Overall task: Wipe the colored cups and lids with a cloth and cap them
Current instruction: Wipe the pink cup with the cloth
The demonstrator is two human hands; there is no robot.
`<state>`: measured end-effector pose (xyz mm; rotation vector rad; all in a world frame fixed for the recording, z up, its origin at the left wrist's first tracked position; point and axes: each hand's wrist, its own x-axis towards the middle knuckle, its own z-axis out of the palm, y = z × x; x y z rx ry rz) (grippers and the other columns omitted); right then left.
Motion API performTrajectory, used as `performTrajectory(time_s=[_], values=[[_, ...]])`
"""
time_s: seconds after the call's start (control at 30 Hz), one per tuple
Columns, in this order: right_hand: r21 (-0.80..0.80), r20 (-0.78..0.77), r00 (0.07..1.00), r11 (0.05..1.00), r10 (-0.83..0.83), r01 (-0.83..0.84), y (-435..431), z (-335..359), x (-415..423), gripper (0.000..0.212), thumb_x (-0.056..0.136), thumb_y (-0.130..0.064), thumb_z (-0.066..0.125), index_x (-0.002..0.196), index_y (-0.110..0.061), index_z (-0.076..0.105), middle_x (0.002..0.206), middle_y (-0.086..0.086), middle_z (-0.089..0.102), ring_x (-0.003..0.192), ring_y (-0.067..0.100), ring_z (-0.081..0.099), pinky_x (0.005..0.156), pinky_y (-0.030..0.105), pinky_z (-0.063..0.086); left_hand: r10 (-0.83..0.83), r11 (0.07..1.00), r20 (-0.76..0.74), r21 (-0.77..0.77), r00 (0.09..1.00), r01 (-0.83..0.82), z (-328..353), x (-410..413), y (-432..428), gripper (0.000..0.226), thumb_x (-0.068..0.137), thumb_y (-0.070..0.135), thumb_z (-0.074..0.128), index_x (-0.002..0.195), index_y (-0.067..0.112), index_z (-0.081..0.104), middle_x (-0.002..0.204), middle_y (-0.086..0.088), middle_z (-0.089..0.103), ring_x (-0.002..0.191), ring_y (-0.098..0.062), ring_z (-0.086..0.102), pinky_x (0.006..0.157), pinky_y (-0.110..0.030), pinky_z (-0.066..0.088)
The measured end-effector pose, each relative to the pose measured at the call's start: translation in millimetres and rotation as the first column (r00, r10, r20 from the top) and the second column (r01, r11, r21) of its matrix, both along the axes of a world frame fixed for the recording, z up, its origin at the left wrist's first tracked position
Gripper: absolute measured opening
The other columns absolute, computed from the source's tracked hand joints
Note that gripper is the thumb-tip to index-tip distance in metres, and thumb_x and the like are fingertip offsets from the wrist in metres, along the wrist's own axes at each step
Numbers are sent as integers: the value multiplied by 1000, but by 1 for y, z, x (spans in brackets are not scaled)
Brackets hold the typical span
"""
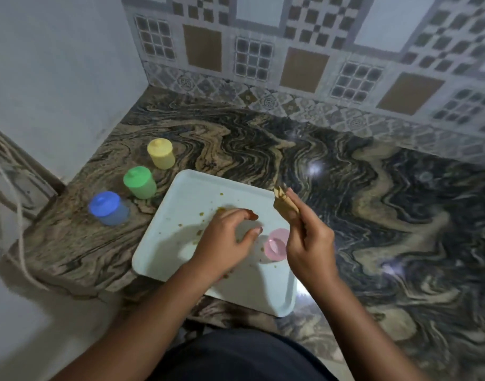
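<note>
Three capped cups stand in a row on the counter left of the tray: yellow (161, 153) at the back, green (139, 182) in the middle, blue (108, 208) nearest. A pink cup (275, 244) with its lid on sits on the white tray (181, 188), close beside my right hand. My right hand (308, 243) grips a folded brown cloth (284, 203) that sticks up above the tray's right edge. My left hand (226, 237) hovers over the tray's middle with loosely curled fingers and nothing visible in them.
The tray carries scattered brown crumbs and smears (200, 232) and overhangs the front edge of the marbled counter (373, 215). A tiled wall runs along the back, a plain wall on the left. Cords (5, 188) hang at the far left.
</note>
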<state>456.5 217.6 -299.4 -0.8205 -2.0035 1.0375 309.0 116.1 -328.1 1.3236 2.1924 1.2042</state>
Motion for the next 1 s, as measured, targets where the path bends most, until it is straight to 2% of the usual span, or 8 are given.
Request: performTrajectory(time_s=[0.13, 0.27, 0.37, 0.5, 0.6, 0.73, 0.87, 1.0], values=[[-28, 32, 998, 998, -60, 61, 11, -12, 34, 53, 99, 13, 50, 136, -25, 55, 131, -2, 65, 119, -6, 61, 97, 6, 45, -155, 974, -155, -191, 976, 124, -16, 28, 16, 49, 76, 42, 78, 120, 21, 67, 141, -2, 57, 131, -25, 49, 108, -40, 43], [-45, 35, 998, 998, -50, 52, 14, -27, 51, 47, 96, 17, 50, 136, -5, 60, 126, -25, 58, 116, -23, 55, 96, 2, 43, -264, 927, -175, -319, 949, 199, -24, 43, 23, 43, 79, 36, 78, 120, 29, 67, 152, 4, 47, 139, -22, 38, 109, -47, 40], [-28, 56, 997, 999, -43, 44, 13, -34, 57, 45, 96, 12, 50, 136, -5, 60, 126, -29, 54, 115, -28, 51, 95, 1, 41, -296, 898, -204, -392, 933, 199, -31, 46, 25, 29, 87, 34, 71, 117, 32, 70, 154, 6, 45, 140, -21, 37, 109, -47, 39], [-62, 68, 998, 998, -18, 22, 17, -37, 60, 48, 97, 9, 51, 139, -13, 58, 127, -21, 62, 96, -25, 58, 84, 0, 43, -233, 931, -124, -317, 965, 183, -37, 47, 25, 9, 91, 21, 70, 96, 25, 75, 146, -1, 55, 131, -25, 50, 109, -43, 43], [-96, 13, 999, 995, -35, 36, 23, -29, 58, 43, 101, 3, 53, 138, -20, 59, 126, -31, 58, 114, -21, 57, 95, 7, 47, -169, 957, -22, -242, 985, 159, -28, 39, 23, 8, 89, 19, 74, 96, 25, 76, 140, -1, 60, 133, -18, 53, 110, -32, 41], [-198, -50, 996, 976, 80, -88, 28, -5, 45, 38, 104, -20, 50, 136, -36, 63, 135, -12, 66, 126, 0, 61, 106, 30, 51, -15, 996, 211, -86, 977, 34, 17, 30, 20, 17, 85, 12, 79, 89, 29, 75, 118, 17, 67, 119, 3, 61, 100, -26, 50], [-189, -119, 962, 945, 247, -266, 24, 24, 27, 39, 106, -13, 48, 139, -33, 57, 146, -5, 60, 140, 5, 50, 116, 41, 44, 86, 990, 410, 70, 908, -125, 62, 29, 13, 25, 86, 17, 78, 104, 32, 71, 116, 15, 72, 99, -2, 71, 92, -37, 60], [-218, -181, 954, 937, 237, -274, 25, 43, 13, 36, 105, -22, 48, 138, -19, 63, 140, -2, 64, 135, 10, 56, 111, 48, 49, 54, 993, 466, 67, 883, -96, 86, 35, -3, 96, 64, 36, 84, 149, 36, 39, 120, 27, 59, 97, 16, 65, 85, -22, 58]])
